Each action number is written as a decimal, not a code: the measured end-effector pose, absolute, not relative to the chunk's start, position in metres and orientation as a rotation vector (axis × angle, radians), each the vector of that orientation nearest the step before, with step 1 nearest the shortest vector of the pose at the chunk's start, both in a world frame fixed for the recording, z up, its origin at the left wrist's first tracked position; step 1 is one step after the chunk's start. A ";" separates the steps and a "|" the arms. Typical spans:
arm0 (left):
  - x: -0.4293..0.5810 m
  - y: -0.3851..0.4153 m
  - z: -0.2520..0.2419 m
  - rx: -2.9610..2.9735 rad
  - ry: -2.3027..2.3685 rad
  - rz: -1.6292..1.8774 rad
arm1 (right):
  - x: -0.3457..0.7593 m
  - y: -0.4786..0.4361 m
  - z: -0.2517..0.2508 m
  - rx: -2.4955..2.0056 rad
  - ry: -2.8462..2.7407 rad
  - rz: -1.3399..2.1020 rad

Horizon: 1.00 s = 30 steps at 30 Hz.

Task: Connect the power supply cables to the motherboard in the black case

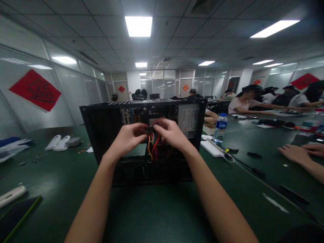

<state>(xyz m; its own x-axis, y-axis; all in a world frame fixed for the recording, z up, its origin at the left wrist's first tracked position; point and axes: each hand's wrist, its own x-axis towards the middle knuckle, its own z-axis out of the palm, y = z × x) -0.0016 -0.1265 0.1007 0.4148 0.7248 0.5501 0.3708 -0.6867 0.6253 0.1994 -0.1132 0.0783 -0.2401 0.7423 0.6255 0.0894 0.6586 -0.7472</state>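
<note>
A black computer case (162, 173) stands on the table in front of me with its side open. Inside it, both of my hands meet around the connector at the top of a bundle of coloured power wires (154, 148). My left hand (128, 138) pinches the connector from the left, thumb below and fingers above. From the right, my right hand (173, 135) grips it with bent fingers. The wires, red, yellow and black among them, hang below the fingertips. Most of the connector is hidden by my fingers. The power supply (188, 119) with a white label sits at the case's upper right.
Right of the case stand a water bottle (220, 128), a small cardboard box (209, 129) and a white power strip (212, 148). White plastic pieces (62, 143) lie to the left. Another person's hands (296, 155) rest on the green table (152, 212) at the right.
</note>
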 end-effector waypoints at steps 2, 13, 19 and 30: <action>-0.001 -0.129 0.102 2.309 0.942 1.222 | 0.201 -0.115 0.078 -0.696 -1.774 0.735; -0.002 -0.132 0.103 2.354 0.953 1.315 | 0.201 -0.127 0.083 -0.728 -1.832 0.608; -0.003 -0.131 0.102 2.357 0.978 1.341 | 0.202 -0.129 0.084 -0.723 -1.847 0.557; 0.006 -0.128 0.096 2.515 1.018 1.288 | 0.198 -0.124 0.077 -0.775 -1.905 0.363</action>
<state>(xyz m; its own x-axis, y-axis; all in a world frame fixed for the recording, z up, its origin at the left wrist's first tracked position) 0.0056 -0.1280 0.0962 0.4051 0.6239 0.6683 0.5057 -0.7619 0.4047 0.1980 -0.1236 0.0771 -0.2893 0.6574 0.6958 0.3552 0.7487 -0.5597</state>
